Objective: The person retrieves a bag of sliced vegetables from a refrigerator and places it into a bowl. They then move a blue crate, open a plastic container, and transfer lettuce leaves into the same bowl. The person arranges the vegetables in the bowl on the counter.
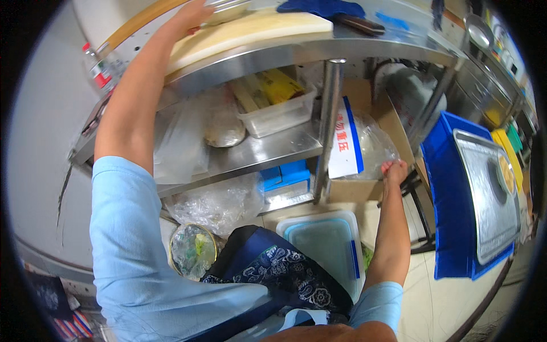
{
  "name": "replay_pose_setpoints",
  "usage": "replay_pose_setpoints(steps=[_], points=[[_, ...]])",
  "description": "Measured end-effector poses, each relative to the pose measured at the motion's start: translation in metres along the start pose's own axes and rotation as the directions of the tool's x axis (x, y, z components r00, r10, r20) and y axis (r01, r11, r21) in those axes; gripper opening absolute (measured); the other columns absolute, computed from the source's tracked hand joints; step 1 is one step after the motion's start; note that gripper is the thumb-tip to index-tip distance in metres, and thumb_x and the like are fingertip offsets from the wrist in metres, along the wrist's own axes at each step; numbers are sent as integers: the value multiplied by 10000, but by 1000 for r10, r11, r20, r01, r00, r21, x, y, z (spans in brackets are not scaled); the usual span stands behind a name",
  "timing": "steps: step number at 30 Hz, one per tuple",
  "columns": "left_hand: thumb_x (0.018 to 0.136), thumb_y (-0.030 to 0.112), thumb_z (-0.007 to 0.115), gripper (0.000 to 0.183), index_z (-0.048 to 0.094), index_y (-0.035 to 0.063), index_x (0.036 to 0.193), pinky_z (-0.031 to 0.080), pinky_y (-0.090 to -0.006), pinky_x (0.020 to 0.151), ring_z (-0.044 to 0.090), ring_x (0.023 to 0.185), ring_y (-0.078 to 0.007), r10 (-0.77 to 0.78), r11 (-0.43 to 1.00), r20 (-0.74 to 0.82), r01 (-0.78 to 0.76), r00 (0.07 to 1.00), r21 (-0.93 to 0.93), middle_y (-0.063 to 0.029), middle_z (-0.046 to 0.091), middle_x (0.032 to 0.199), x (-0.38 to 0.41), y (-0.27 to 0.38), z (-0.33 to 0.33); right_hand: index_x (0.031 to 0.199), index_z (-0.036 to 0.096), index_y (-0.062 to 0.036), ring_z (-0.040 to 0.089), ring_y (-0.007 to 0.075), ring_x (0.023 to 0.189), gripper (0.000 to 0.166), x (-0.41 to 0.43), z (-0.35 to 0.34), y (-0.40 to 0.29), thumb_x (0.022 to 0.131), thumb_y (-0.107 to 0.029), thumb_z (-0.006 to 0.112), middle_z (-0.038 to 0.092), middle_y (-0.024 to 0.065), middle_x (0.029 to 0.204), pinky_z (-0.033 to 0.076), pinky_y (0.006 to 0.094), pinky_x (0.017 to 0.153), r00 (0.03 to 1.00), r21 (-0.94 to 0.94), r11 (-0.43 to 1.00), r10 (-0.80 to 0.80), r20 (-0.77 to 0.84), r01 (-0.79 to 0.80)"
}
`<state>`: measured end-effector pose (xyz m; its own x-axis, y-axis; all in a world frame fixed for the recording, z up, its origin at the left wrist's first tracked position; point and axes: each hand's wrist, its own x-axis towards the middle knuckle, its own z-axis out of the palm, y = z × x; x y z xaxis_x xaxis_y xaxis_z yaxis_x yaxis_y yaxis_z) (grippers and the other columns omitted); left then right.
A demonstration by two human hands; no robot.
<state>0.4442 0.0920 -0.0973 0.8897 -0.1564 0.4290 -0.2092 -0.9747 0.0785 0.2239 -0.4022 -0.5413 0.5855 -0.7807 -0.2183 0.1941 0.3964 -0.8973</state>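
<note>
My left hand [194, 17] reaches to the top left of the view, beside a metal bowl [226, 10] on a pale cutting board [256, 32]; whether it grips the bowl's rim does not show clearly. Low on the right, my right hand [395, 171] has its fingers closed on the edge of a clear plastic bag [374, 143]. That bag lies in an open cardboard box [359, 190] next to a white and blue printed panel [344, 145]. A dark-handled tool [361, 25] and a blue cloth [320, 6] lie right of the board.
A steel shelf [273, 149] holds a clear plastic bin [277, 115] and bags. Below stand a lidded plastic container [324, 239] and a lined waste bin [192, 252]. On the right, a metal tray [487, 205] rests on a blue crate [448, 205]. A bottle [96, 68] stands at left.
</note>
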Motion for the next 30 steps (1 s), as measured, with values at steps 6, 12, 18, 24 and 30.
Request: replay_pose_setpoints(steps=[6,12,18,24,30], points=[[883,318,487,382,511,26,1128,494,-321,571,565,689,-179,203,920,109,-152,973,-360,-92,586,888,0,6,13,1038,463,-81,489,133,601,217,13,-30,-14,828,-76,517,508,50,762,415,268,498,986,-78,985,-150,68,156],[886,319,507,363,520,25,1097,491,-331,669,570,778,-204,70,873,-283,-196,957,-447,-110,589,942,-39,46,-27,1383,105,-146,542,141,798,767,-16,-21,-22,797,-51,592,494,69,1096,489,313,618,976,-89,996,6,219,14],[888,321,527,346,529,24,1065,489,-341,767,575,867,-230,-96,674,-651,-432,753,-599,-129,591,996,-133,123,-93,1289,353,-76,577,184,773,582,-8,-20,-43,761,45,566,546,122,1058,484,292,598,980,-162,986,70,186,-40],[856,287,542,349,527,40,1103,438,-377,880,572,964,-238,132,319,-682,-682,719,-658,-145,571,1030,-252,202,-92,1028,580,-36,553,148,762,308,40,-53,-43,738,64,552,589,48,871,448,260,641,934,-271,894,-328,142,355],[770,65,618,142,597,41,908,432,-272,744,486,892,-163,592,136,-622,-825,512,-549,-68,476,946,-311,215,-30,880,638,-76,605,224,734,162,21,-59,-87,721,-67,610,625,107,755,463,320,678,783,-648,464,-496,375,604]])
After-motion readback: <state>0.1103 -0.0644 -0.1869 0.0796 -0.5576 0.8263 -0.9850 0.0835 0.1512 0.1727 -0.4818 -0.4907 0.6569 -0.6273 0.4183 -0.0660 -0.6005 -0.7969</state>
